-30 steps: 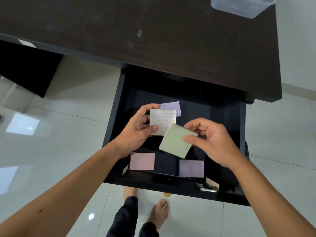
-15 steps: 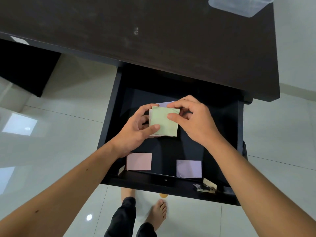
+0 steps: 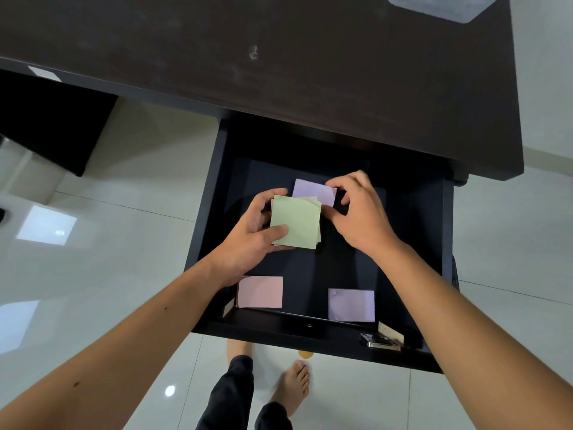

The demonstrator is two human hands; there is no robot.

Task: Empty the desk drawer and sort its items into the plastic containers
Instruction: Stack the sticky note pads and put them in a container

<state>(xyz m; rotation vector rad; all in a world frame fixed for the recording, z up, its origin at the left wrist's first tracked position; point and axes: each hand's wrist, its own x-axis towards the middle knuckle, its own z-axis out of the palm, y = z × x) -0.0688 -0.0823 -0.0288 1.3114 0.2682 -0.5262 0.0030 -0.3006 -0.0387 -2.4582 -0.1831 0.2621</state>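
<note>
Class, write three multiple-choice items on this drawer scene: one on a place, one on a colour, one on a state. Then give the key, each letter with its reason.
1. Where does the pink note pad lie?
A. Drawer's near-left corner
B. On the desk top
C. In the container

2. What colour is the top sheet of the stack in the left hand?
A. Orange
B. Green
C. Blue

3. What is the right hand doing?
A. Hanging idle beside the drawer
B. Pinching the far purple note pad
C. Pressing the desk top

Key: 1 A, it lies inside the open drawer by the front left; 2 B, the top sheet is pale green; 3 B, its fingertips close on that pad's edge.
</note>
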